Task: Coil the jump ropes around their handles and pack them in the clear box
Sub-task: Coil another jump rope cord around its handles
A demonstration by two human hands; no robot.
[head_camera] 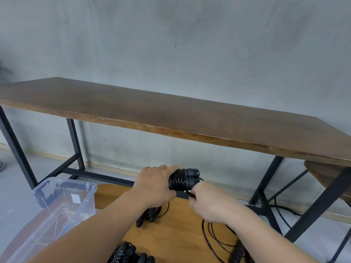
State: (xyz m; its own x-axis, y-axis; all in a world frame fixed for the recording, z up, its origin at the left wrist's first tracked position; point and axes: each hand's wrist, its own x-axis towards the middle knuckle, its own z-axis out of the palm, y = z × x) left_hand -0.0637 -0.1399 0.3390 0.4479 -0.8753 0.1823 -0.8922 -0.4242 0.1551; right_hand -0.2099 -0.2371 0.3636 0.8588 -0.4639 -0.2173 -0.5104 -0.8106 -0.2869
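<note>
Both forearms reached forward over the round wooden table, beside the clear box at its left edge; the box contents could not be identified. The left hand gripped the paired black handles, long axis horizontal, caps pointing right, cord-wrapped. The right hand pinched the loose cord just below.

My left hand grips with curled fingers, forearm extended; my right hand, just beside it, pinches, its fingers closed.
</note>
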